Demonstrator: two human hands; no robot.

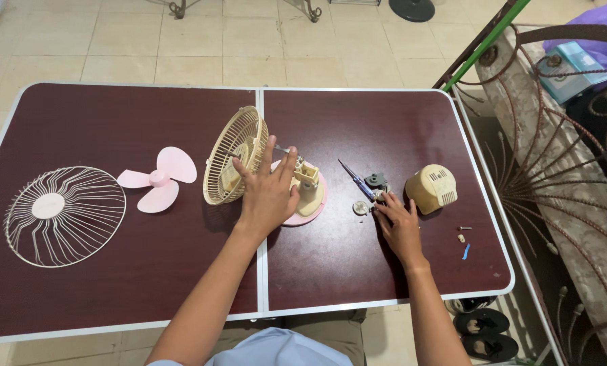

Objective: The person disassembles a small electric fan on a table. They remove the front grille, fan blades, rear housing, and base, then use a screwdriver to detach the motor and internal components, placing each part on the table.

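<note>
A small fan lies taken apart on a dark red folding table (114, 271). My left hand (268, 193) rests flat on the fan's body, a cream rear grille (236, 164) standing on edge with its cream neck and pink base (310, 193). My right hand (400, 227) reaches with its fingertips to small parts: a round disc (361, 207) and a grey gear piece (375, 180), beside a blue-handled screwdriver (355, 179). A cream motor cover (431, 188) sits just right of that hand.
A pink three-blade propeller (158, 178) and a white wire front grille (64, 215) lie on the table's left half. Small screws and a blue bit (465, 249) lie near the right edge. A wrought-iron bench (561, 169) stands to the right, sandals (483, 332) below.
</note>
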